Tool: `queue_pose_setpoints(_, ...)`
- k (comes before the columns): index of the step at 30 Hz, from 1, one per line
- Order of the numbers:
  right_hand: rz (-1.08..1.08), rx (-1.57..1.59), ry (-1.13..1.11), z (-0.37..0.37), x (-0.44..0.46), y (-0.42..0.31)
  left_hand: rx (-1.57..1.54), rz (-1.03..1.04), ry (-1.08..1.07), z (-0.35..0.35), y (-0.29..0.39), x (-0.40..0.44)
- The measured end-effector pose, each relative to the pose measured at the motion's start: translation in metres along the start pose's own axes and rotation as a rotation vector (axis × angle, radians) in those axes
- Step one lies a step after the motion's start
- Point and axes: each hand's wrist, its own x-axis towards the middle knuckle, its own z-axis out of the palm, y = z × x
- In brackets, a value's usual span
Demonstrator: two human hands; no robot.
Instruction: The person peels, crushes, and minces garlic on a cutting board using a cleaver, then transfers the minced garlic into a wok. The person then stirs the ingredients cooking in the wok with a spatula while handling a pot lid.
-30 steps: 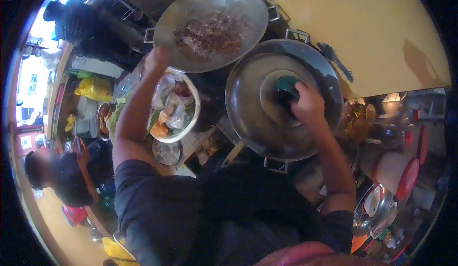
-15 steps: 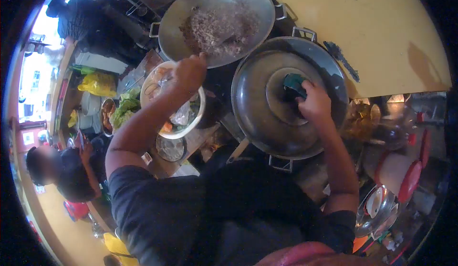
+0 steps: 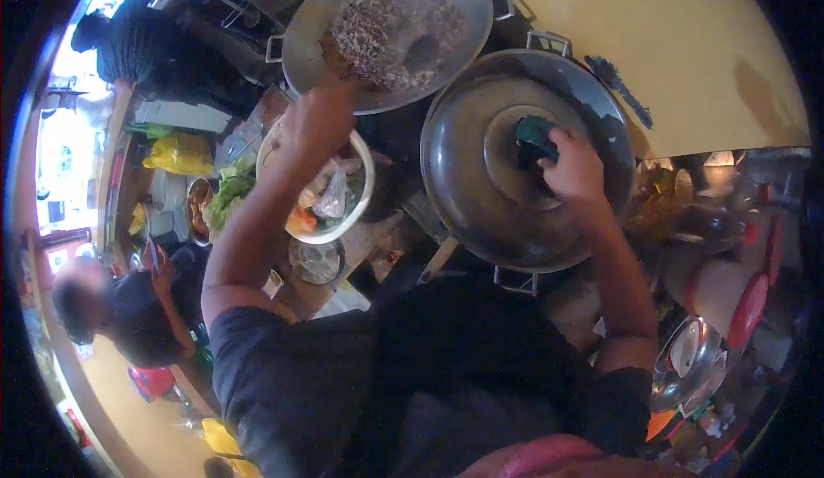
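A wide metal wok (image 3: pixel 300 45) holds crumbly browned food (image 3: pixel 369 36), with a dark rounded shape (image 3: pixel 421 50) in it that I cannot identify. My left hand (image 3: pixel 318 122) is closed and blurred at the wok's near edge; what it grips is hidden. To the right, a large domed metal lid (image 3: pixel 463 190) covers a second wok (image 3: pixel 611 105). My right hand (image 3: pixel 573 167) is closed around a dark green cloth (image 3: pixel 536 135) at the lid's knob. Below my left hand stands a white bowl (image 3: pixel 367 190) of cut vegetables and a plastic bag.
Leafy greens (image 3: pixel 227 195) and a yellow bag (image 3: pixel 178 154) lie left of the bowl. One person (image 3: pixel 137 311) stands at left, another (image 3: pixel 159 53) at upper left. Bottles and red-lidded containers (image 3: pixel 748 311) crowd the right. A yellow panel (image 3: pixel 669 40) rises behind the woks.
My left hand has moved left and slightly back from the wok's edge. The dark rounded shape now shows in the food. My right hand stays on the cloth at the lid; the view has shifted slightly.
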Motion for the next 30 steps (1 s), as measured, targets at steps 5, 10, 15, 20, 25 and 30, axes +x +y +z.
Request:
queue_pose_setpoints(5,-0.030,0.010,0.021,0.003,0.000,0.002,0.226,0.135,-0.040,0.082,-0.021,-0.007)
queue_pose_setpoints(10,-0.029,-0.066,-0.017,-0.009,0.001,-0.007,0.308,0.061,0.022,0.081,-0.046,0.037)
queue_pose_setpoints(15,-0.006,-0.032,0.002,-0.002,-0.002,-0.001,0.097,0.008,-0.074,0.011,-0.023,-0.012)
queue_pose_setpoints(20,-0.054,0.000,0.016,-0.008,-0.001,-0.004,0.185,0.056,-0.046,0.038,-0.061,-0.034)
queue_pose_setpoints(25,-0.027,-0.007,-0.034,-0.011,-0.002,-0.008,0.351,0.067,0.158,0.088,-0.119,0.007)
queue_pose_setpoints(30,-0.063,-0.041,-0.010,-0.006,0.000,-0.004,0.302,-0.008,0.048,0.117,-0.101,0.083)
